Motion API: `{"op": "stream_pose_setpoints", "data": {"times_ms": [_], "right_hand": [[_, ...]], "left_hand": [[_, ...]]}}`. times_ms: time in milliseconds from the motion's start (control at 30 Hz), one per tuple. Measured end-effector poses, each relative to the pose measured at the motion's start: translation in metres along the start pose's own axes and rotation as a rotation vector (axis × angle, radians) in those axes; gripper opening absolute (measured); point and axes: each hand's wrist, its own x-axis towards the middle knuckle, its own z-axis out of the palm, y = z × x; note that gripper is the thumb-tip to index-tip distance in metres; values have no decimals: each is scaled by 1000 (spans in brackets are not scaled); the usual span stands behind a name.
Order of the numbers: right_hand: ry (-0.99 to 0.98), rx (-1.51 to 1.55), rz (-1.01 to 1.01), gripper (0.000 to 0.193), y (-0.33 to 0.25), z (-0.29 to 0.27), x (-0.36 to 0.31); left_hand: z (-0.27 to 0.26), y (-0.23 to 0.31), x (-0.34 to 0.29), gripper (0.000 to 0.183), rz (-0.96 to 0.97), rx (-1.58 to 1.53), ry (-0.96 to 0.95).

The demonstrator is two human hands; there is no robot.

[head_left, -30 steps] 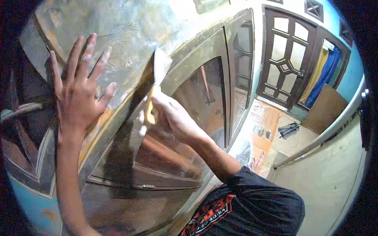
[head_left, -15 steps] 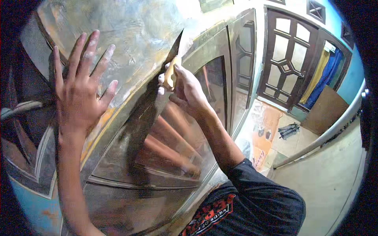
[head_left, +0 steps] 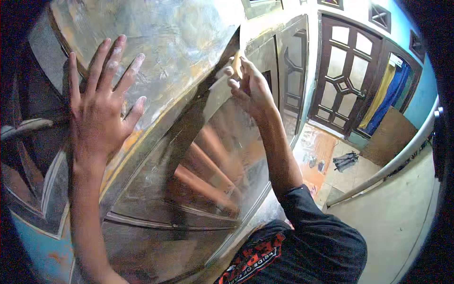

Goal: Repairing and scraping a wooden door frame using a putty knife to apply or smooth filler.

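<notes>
My left hand [head_left: 99, 111] lies flat with its fingers spread on the patchy wall [head_left: 156, 52], pale dust on its fingertips. My right hand [head_left: 255, 90], also dusty, is closed around the pale yellow handle of a putty knife [head_left: 238, 65]. Glare washes out the tool's blade, so its edge is hard to make out. The tool is up against the wall beside the upper border of a dark wooden frame [head_left: 142, 165] with glass panes. A long dark shadow runs down from the tool along that border.
To the right stand a dark panelled door [head_left: 341, 80] and a blue and yellow curtain [head_left: 390, 94]. A brown board [head_left: 392, 135] leans below it. A crumpled dark cloth [head_left: 346, 162] lies on the tiled floor. A pale rail or edge [head_left: 378, 175] curves along the right side.
My right hand has moved up and to the right along the frame's border with the putty knife. My left hand has stayed flat on the wall, with almost no shift.
</notes>
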Motion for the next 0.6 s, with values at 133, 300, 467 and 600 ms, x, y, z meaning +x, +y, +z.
{"op": "stream_pose_setpoints", "data": {"times_ms": [133,300,467,600], "right_hand": [[-112,14,73,27,2,-1,-13],[-101,-7,-3,29,-7,-17,12],[-55,-1,56,29,9,-17,6],[-173,130,26,25,-4,-16,15]], "left_hand": [[-2,-3,0,64,27,2,-62],[-3,-2,2,64,15,9,-72],[-1,0,2,61,23,-50,-21],[-1,0,3,61,27,-58,-7]]}}
